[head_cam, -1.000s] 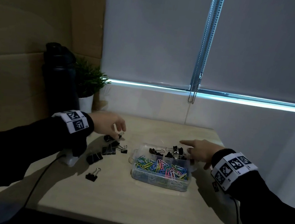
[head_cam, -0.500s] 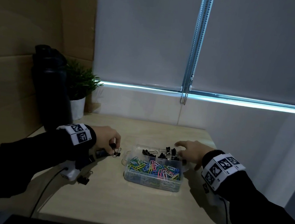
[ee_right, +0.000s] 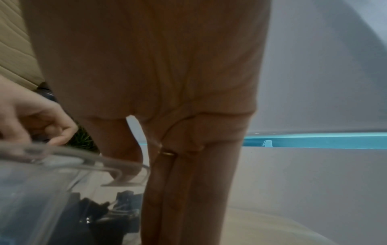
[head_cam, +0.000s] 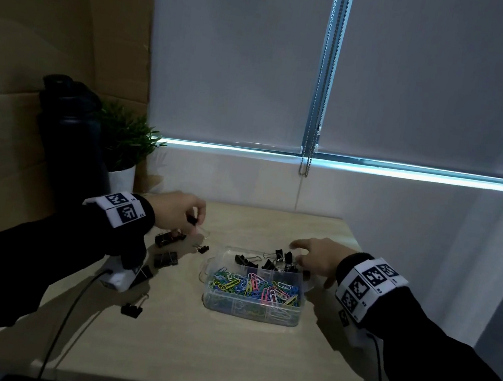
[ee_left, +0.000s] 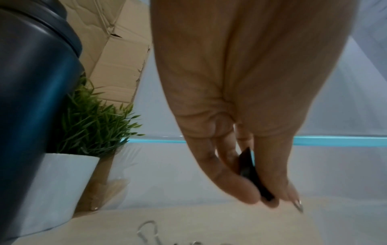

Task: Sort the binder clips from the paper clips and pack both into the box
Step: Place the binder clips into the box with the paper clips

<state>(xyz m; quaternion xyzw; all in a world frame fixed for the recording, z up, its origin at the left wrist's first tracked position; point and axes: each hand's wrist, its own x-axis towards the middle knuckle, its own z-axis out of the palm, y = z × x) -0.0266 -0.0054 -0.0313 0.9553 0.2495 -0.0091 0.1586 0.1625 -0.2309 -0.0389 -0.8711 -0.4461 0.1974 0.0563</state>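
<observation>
A clear plastic box (head_cam: 297, 305) stands mid-table, with coloured paper clips (head_cam: 252, 287) in its near part and black binder clips (head_cam: 276, 258) in its far part. My left hand (head_cam: 191, 219) hovers left of the box and pinches a black binder clip (ee_left: 250, 172) between thumb and fingers. More black binder clips (head_cam: 166, 257) lie on the table under and near that hand, and one (head_cam: 131, 308) lies nearer me. My right hand (head_cam: 314, 258) rests at the box's far right corner with fingers straight (ee_right: 188, 190), holding nothing.
A dark bottle (head_cam: 69, 142) and a small potted plant (head_cam: 122, 146) stand at the table's back left, against a cardboard wall. A blind's bead chain (head_cam: 314, 103) hangs behind. Cables run from both wrists over the wooden table (head_cam: 223, 361).
My left hand has lifted off the pile of clips with one binder clip pinched in it. The right hand stays at the box's far right corner.
</observation>
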